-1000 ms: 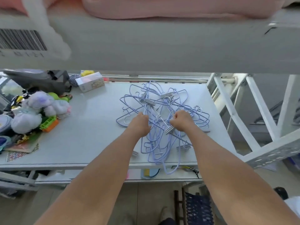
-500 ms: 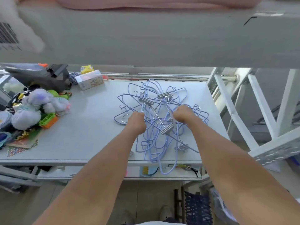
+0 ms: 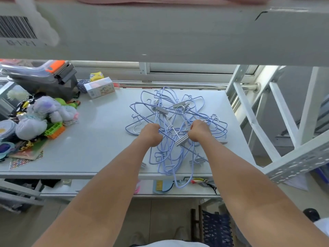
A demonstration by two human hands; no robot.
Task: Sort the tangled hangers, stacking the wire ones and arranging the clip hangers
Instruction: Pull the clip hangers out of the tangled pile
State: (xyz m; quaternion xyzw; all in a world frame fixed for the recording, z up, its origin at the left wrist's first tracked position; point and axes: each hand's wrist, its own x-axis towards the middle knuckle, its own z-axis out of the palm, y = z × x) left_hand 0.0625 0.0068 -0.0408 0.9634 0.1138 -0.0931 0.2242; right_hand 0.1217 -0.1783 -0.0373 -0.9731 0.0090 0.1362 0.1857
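The tangle of lilac hangers (image 3: 181,140) lies in a heap on the right half of the pale worktop (image 3: 99,143), with a few loops hanging over its near edge. Both hands are buried in it. The left hand (image 3: 151,135) is fisted round wires on the heap's left side, the right hand (image 3: 199,131) curled round wires on its right. A grey clip (image 3: 162,110) lies just beyond them. Well apart, at the left, sit plush toys (image 3: 41,114) and a small box (image 3: 99,89).
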